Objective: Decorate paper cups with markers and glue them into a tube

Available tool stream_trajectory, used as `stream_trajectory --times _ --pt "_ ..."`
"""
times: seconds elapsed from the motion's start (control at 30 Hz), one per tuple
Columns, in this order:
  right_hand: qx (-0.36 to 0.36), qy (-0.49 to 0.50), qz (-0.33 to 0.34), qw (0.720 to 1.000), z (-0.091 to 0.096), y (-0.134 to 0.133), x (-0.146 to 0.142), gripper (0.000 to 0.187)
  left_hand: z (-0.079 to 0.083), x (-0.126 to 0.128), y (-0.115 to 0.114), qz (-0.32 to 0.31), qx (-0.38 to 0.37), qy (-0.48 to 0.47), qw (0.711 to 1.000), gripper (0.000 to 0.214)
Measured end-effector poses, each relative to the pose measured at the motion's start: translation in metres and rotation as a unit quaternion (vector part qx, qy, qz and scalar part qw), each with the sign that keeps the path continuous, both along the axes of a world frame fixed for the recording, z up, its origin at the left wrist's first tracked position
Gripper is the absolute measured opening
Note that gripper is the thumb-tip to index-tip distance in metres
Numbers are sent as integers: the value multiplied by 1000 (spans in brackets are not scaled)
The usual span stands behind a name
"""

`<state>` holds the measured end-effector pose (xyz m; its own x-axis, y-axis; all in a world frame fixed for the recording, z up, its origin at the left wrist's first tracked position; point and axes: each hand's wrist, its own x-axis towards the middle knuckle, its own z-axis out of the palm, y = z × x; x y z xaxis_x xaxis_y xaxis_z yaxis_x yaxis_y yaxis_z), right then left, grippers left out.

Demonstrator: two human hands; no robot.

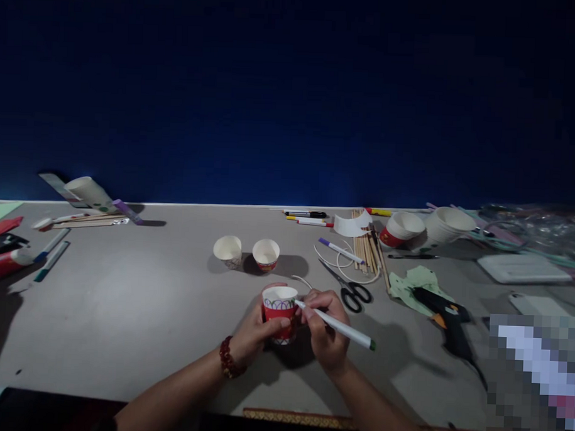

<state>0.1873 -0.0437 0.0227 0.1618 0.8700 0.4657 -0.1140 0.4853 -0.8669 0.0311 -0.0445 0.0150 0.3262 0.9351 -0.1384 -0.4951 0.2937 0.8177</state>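
Note:
My left hand (252, 334) is wrapped round a red and white paper cup (278, 312), its thumb across the front. Coloured loops are drawn on the white band below the cup's rim, and lines show near its base. In my right hand (328, 330) is a white marker (347, 331) with a green end, pinched like a pen. Its tip meets, or nearly meets, the right side of the cup's rim. Just beyond stand two small paper cups, one white with drawn lines (228, 251) and one with red on its side (266, 255).
Black scissors (353, 293), a white cord (374, 278) and wooden sticks (362, 249) lie to the right. Further right are stacked cups (403, 229), a black glue gun (447, 318) on green paper (419, 286) and a white box (516, 267). Markers (52, 261) lie at the left.

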Motion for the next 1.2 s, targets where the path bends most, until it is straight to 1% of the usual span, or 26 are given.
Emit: stream_trajectory --times 0.27,0.47,0.6,0.67,0.73,0.83,0.9,1.07,1.2 --pt "-3 6 -1 1000 2 0 -1 11 2 1 0 1 2 -2 1000 67" --pt "-8 53 3 999 9 0 -3 11 0 0 -1 9 -29 -27 999 72" --pt "-29 81 4 996 11 2 -4 12 3 1 1 -19 -34 -49 998 59" --pt "-32 95 15 995 10 3 -4 12 4 1 3 -31 -38 -65 997 53" --pt "-32 103 34 994 8 3 -4 12 3 1 3 -34 -46 -78 995 52" --pt "-27 95 58 993 7 1 -4 11 -2 0 3 -23 -47 -84 995 56" --pt "-23 81 61 995 7 0 -4 12 -4 -1 3 -10 -35 -74 997 59" --pt "-1 36 38 999 9 -2 -2 12 -2 1 3 -36 -15 -36 999 60" --pt "8 7 18 1000 9 -2 -1 11 -1 1 2 -11 -7 -11 1000 62"
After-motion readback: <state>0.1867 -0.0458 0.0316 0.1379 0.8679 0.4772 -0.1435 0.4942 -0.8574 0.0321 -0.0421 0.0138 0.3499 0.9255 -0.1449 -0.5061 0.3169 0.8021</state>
